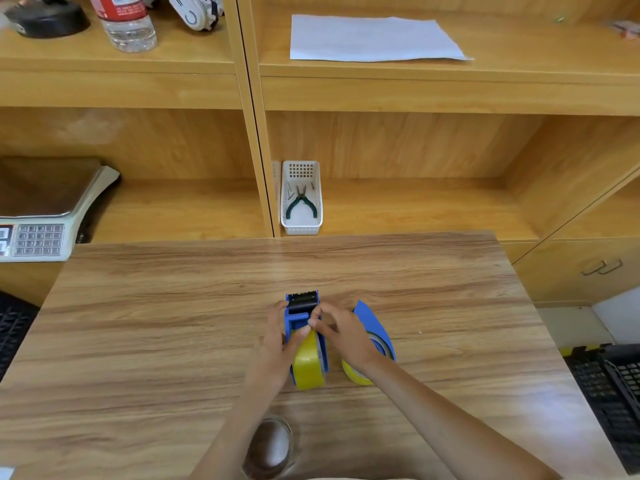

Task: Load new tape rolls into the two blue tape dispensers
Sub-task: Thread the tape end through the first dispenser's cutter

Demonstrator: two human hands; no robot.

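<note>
Two blue tape dispensers stand side by side on the wooden table (173,306). The left dispenser (300,308) has a black toothed blade at its far end and a yellow tape roll (309,363) seated in it. My left hand (278,341) grips its left side, thumb on the roll. My right hand (341,332) pinches at the top of the roll, near the tape's end. The right dispenser (372,322) lies behind my right hand, with a second yellow roll (355,374) in it, partly hidden by my wrist.
A clear, nearly spent tape roll (270,448) lies near the table's front edge under my left forearm. A white basket with pliers (301,199) sits on the shelf behind. A weighing scale (41,216) is at left, black crates (613,389) at right.
</note>
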